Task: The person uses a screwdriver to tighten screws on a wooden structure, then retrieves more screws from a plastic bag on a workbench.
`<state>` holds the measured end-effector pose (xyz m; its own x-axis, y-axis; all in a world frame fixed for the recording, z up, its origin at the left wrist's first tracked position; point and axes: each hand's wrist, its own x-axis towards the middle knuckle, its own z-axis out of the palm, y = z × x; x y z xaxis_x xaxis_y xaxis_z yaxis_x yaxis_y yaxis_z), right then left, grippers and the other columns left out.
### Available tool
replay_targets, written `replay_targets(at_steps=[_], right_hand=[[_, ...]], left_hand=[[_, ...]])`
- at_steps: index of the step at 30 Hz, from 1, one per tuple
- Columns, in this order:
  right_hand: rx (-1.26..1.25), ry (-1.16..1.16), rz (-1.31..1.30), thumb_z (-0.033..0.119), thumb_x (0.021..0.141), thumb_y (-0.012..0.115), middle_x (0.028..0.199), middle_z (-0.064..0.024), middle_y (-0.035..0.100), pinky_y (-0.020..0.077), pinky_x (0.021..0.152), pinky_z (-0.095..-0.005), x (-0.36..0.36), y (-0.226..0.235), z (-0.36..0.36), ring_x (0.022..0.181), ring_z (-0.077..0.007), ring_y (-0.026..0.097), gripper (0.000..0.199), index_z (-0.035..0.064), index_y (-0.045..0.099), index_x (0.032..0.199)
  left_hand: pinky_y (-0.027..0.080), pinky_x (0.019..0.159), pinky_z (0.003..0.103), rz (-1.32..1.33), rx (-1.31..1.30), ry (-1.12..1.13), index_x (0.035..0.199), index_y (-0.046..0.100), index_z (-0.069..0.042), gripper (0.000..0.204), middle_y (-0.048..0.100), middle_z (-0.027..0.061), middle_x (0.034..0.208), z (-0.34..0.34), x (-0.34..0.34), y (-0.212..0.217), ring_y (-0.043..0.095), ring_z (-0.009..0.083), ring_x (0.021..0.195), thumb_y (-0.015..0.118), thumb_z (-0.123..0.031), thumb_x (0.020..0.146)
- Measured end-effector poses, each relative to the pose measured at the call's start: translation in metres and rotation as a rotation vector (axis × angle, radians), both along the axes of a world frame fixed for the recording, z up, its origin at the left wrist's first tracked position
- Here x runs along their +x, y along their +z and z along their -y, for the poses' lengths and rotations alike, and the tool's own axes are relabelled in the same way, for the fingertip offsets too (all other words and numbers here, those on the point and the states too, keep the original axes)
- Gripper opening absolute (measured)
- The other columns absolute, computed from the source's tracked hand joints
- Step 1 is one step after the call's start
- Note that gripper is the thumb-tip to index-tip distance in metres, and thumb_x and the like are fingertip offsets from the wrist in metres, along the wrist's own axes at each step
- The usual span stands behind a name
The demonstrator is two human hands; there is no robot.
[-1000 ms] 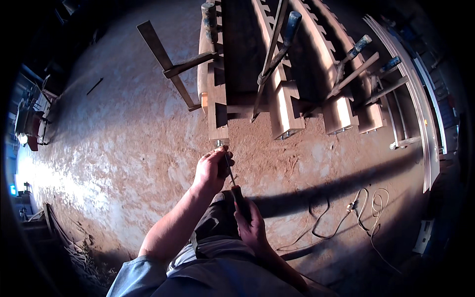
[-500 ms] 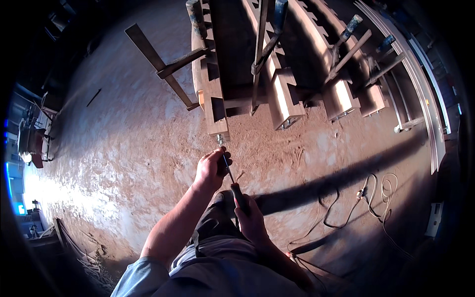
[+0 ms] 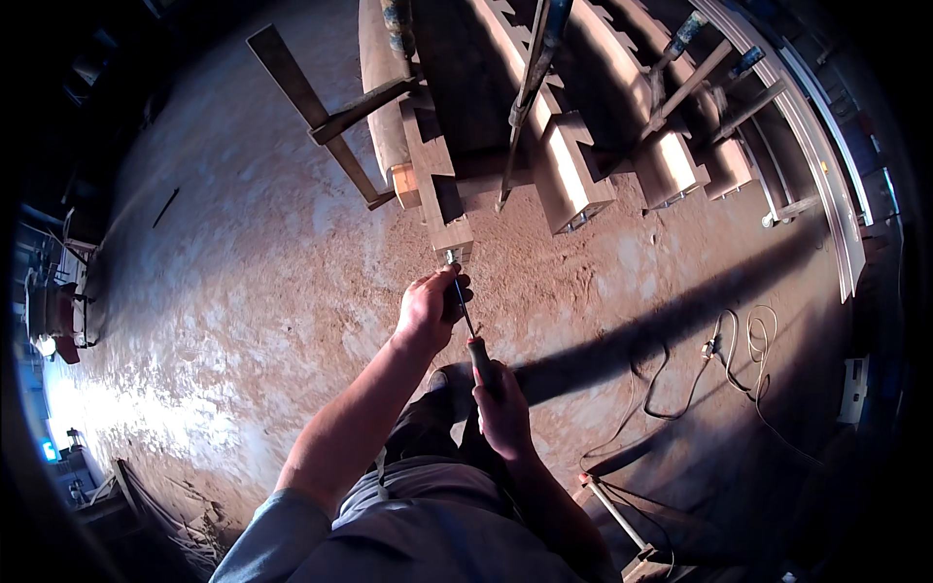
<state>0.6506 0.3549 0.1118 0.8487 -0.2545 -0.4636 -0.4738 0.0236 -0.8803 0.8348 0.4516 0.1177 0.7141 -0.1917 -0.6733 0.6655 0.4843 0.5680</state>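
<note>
A screwdriver with a dark and red handle is gripped in my right hand, its thin shaft slanting up and away from me. My left hand is closed beside the shaft's far end, fingertips against a small metal fitting. That fitting protrudes from the near end of a notched wooden beam. What lies between my left fingers is hidden, and so is the screwdriver's tip.
More notched beams with metal at their ends stand to the right. Clamps with wooden bars cross them. A cable loops over the dusty floor at right. Scrap wood lies lower left, near a metal-legged stand at lower right.
The whole view has shifted a little, so beams and floor sit higher in it. Both hands stay at the same beam end, with the screwdriver still in my right hand.
</note>
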Motion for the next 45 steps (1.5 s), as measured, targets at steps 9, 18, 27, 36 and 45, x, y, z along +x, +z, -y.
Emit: replay_targets(at_steps=[9,18,27,36,45], right_hand=[[-0.173,0.031,0.139,0.016,0.09,0.056,0.092,-0.0122,0.063,0.0473,0.077,-0.0324,0.01,0.015,0.001,0.086,-0.0216,0.062,0.029,0.0037,0.052,0.116],[1.247,-0.237,-0.114,0.033,0.099,0.04,0.063,-0.0014,0.049,0.0264,0.032,-0.0248,0.009,-0.004,0.017,0.034,-0.0085,0.03,0.03,0.007,0.054,0.102],[-0.084,-0.141,0.166,0.022,0.088,0.062,0.069,-0.0059,0.054,0.0447,0.044,-0.0329,0.012,0.009,-0.003,0.051,-0.0163,0.054,0.033,0.0078,0.053,0.116],[1.098,-0.246,0.023,0.032,0.094,0.053,0.064,-0.0011,0.048,0.0392,0.041,-0.0296,0.007,-0.001,0.005,0.05,-0.0122,0.048,0.027,0.0101,0.057,0.11],[0.616,-0.203,0.063,0.032,0.095,0.052,0.065,-0.0017,0.049,0.0405,0.043,-0.0313,0.005,-0.006,-0.016,0.05,-0.0152,0.049,0.035,0.0067,0.054,0.12]], left_hand=[[0.05,0.057,0.03,-0.019,-0.006,0.008,0.099,0.06,-0.003,0.019,0.065,0.0076,0.084,-0.001,0.003,0.002,0.062,0.0196,0.069,0.053,-0.02,0.093],[0.051,0.058,0.027,0.127,-0.069,-0.113,0.103,0.059,-0.004,0.015,0.065,0.0068,0.082,-0.007,-0.003,0.001,0.063,0.0175,0.067,0.054,-0.016,0.094],[0.052,0.061,0.028,0.188,0.001,-0.106,0.098,0.06,0.0,0.014,0.063,0.0076,0.077,-0.005,0.002,-0.006,0.062,0.0171,0.064,0.057,-0.011,0.091],[0.051,0.056,0.025,0.214,0.088,-0.17,0.099,0.061,-0.001,0.012,0.065,0.0085,0.079,-0.005,0.005,0.001,0.063,0.0165,0.064,0.058,-0.009,0.09],[0.051,0.056,0.024,0.244,0.114,-0.192,0.102,0.061,-0.002,0.014,0.066,0.0099,0.081,-0.011,0.007,-0.005,0.064,0.0171,0.065,0.058,-0.008,0.09]])
